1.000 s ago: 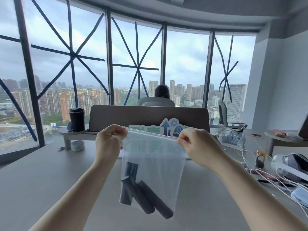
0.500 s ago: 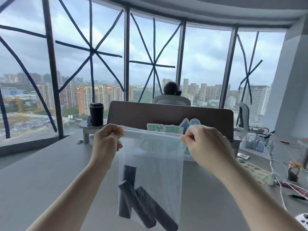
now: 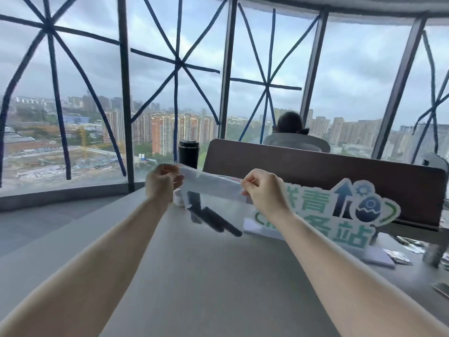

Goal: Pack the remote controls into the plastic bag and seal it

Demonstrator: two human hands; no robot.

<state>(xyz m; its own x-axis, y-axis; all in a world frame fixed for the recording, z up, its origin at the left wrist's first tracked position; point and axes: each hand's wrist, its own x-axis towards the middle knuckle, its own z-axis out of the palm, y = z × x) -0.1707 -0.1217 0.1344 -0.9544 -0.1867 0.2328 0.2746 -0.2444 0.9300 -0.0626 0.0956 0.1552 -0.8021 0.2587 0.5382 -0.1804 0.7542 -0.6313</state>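
Observation:
A clear plastic bag point(image 3: 218, 190) is stretched between my two hands at arm's length over the grey table point(image 3: 206, 276). My left hand point(image 3: 162, 183) pinches the bag's top left corner. My right hand point(image 3: 264, 188) pinches the top edge on the right. Several black remote controls point(image 3: 211, 218) lie inside the bag, towards its far lower end. The bag tilts away from me, nearly flat. Whether its top strip is pressed closed I cannot tell.
A brown desk divider point(image 3: 315, 171) with a green and blue sign point(image 3: 345, 215) stands behind the bag. A black tumbler point(image 3: 188, 153) stands at the back. Someone sits beyond the divider. Papers and small items point(image 3: 398, 257) lie at the right.
Both hands have reached further forward and the bag has swung from hanging down to tilting away, nearly flat. The view has turned left.

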